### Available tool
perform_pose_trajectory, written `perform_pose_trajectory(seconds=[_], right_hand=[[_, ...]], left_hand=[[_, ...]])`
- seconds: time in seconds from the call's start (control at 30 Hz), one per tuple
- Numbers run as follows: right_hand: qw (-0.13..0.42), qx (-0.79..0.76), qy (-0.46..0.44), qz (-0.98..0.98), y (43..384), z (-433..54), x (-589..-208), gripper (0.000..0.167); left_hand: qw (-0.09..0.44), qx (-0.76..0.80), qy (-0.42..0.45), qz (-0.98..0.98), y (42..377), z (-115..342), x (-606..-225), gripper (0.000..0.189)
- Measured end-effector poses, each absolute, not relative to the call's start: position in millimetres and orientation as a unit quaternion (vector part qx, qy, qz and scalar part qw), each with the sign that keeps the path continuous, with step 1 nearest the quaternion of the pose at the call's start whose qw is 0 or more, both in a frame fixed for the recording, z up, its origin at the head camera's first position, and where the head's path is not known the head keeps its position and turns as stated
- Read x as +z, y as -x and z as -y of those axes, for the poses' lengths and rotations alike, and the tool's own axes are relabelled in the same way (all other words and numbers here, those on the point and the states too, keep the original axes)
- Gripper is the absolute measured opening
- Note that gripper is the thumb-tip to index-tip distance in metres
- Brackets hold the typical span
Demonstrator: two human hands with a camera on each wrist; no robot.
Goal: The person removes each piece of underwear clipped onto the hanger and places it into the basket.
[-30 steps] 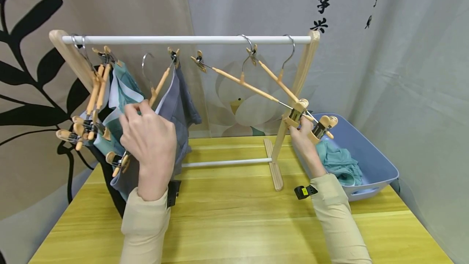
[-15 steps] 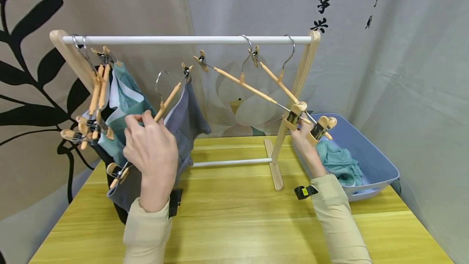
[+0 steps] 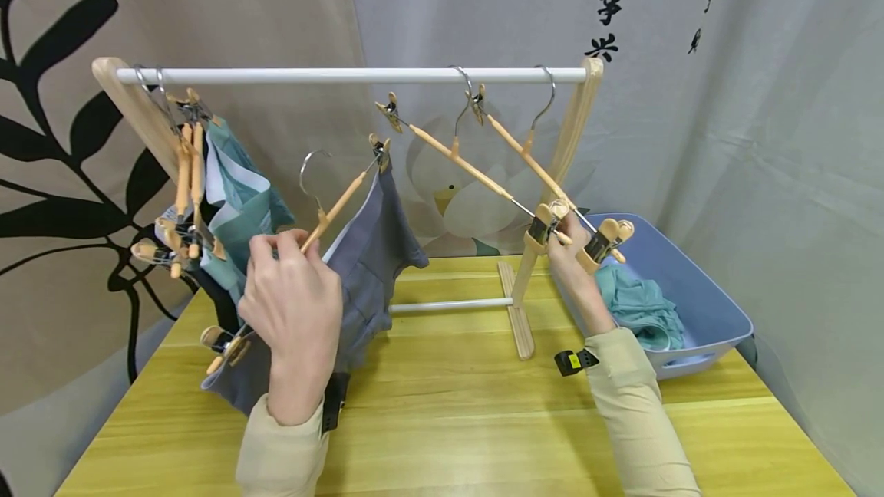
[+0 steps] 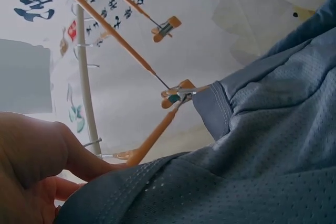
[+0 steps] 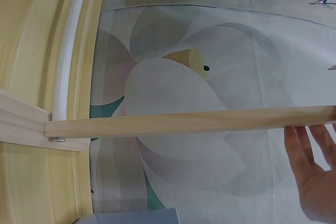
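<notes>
My left hand (image 3: 297, 313) pinches the wooden bar of a clip hanger (image 3: 338, 209). Its metal hook is free, below the rack's white rail (image 3: 352, 76). Grey-blue shorts (image 3: 373, 267) hang from the clips at both ends, and their mesh fabric fills much of the left wrist view. On the right, my right hand (image 3: 569, 248) holds the upright wooden post (image 5: 210, 121) of the rack, its fingertips partly hidden at the post in the right wrist view. Two bare clip hangers, a nearer one (image 3: 461, 163) and one beside the post (image 3: 528, 159), hang in front of that hand.
Hangers with teal shorts (image 3: 249, 198) and darker garments are bunched at the rack's left end. Right of the rack, a blue plastic basket (image 3: 711, 297) holds crumpled teal clothing (image 3: 642, 309). Rack and basket stand on a yellow wooden table (image 3: 442, 420), with printed curtains behind.
My left hand has moved right and slightly down, drawing the hanger and grey-blue shorts away from the bunched garments. The nearer bare hanger has swung slightly. My right hand stays at the post.
</notes>
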State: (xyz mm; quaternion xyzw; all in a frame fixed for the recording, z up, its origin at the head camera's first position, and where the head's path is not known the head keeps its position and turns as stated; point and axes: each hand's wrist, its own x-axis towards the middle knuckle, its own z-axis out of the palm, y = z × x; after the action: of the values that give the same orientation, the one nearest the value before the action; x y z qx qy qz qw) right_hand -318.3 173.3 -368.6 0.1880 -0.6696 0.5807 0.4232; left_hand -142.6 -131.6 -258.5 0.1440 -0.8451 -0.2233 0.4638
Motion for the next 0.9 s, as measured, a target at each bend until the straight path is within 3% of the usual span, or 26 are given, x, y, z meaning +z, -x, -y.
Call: perform_pose_trajectory(seconds=[0.2,0.43,0.9], right_hand=[[0.386,0.531,-0.173,0.734,289,-165,-343,0.03],[0.338,0.529,-0.159,0.762,284,-166,-341,0.035],[0.322,0.524,-0.16,0.772,274,-163,-332,0.029]], left_hand=[[0.48,-0.224,-0.121,0.84,138,129,-265,0.016],[0.502,-0.208,-0.079,0.836,137,126,-272,0.011],[0.504,-0.192,-0.013,0.842,140,122,-287,0.007]])
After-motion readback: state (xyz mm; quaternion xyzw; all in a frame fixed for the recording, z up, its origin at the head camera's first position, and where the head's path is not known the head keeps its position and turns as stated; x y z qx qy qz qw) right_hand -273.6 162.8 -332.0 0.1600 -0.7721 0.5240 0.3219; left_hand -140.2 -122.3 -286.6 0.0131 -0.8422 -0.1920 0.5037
